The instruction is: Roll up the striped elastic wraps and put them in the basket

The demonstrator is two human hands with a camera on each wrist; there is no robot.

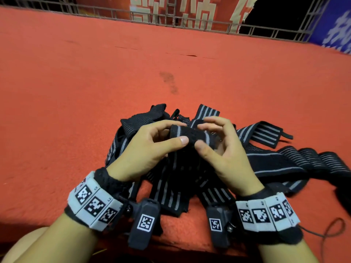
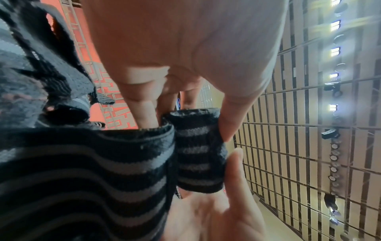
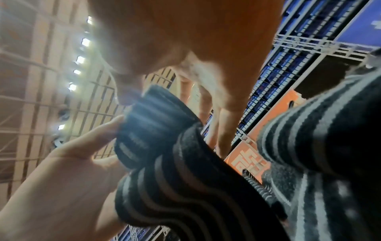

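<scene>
A black elastic wrap with grey stripes (image 1: pixel 187 134) is partly rolled into a short roll, and both hands hold it above a pile of the same wraps (image 1: pixel 275 164). My left hand (image 1: pixel 178 132) pinches the roll's left end between thumb and fingers. My right hand (image 1: pixel 201 136) curls round its right end. In the left wrist view the roll (image 2: pixel 198 150) sits between thumb and fingers, and its loose tail (image 2: pixel 82 163) runs off to the left. The right wrist view shows the roll (image 3: pixel 144 130) and its tail (image 3: pixel 185 195). No basket is in view.
The pile lies on a red carpeted surface (image 1: pixel 95 82). A metal railing (image 1: pixel 190 21) with red and blue banners runs along the far edge. One wrap (image 1: pixel 264 132) is spread out flat at the right. A thin black cable (image 1: pixel 330 230) loops at the lower right.
</scene>
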